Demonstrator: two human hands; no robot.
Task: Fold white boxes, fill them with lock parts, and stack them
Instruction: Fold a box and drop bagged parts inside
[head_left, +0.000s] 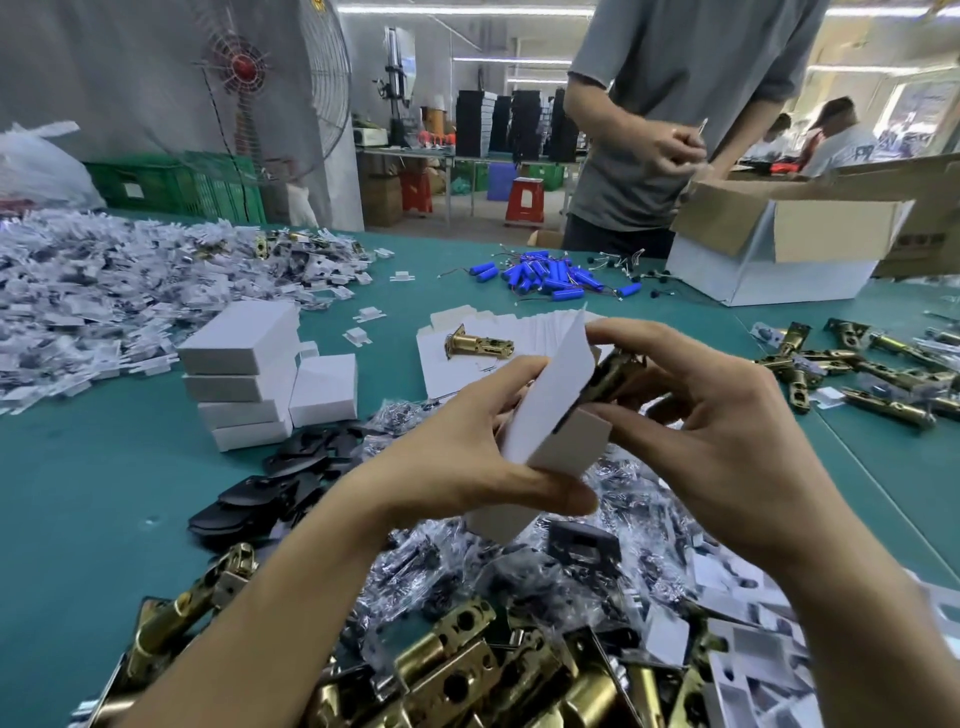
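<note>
My left hand grips a small white box from below and behind, its lid flap standing up. A brass latch part sticks out of the box's open top, and my right hand pinches it there. To the left, closed white boxes sit in a stack on the green table. Flat unfolded box blanks lie behind my hands with another brass latch resting on them.
Brass latches and bagged small parts pile up near me, with black plates at left. More latches lie at right. Blue batteries, a white paper heap and an open carton sit farther back, where a person stands.
</note>
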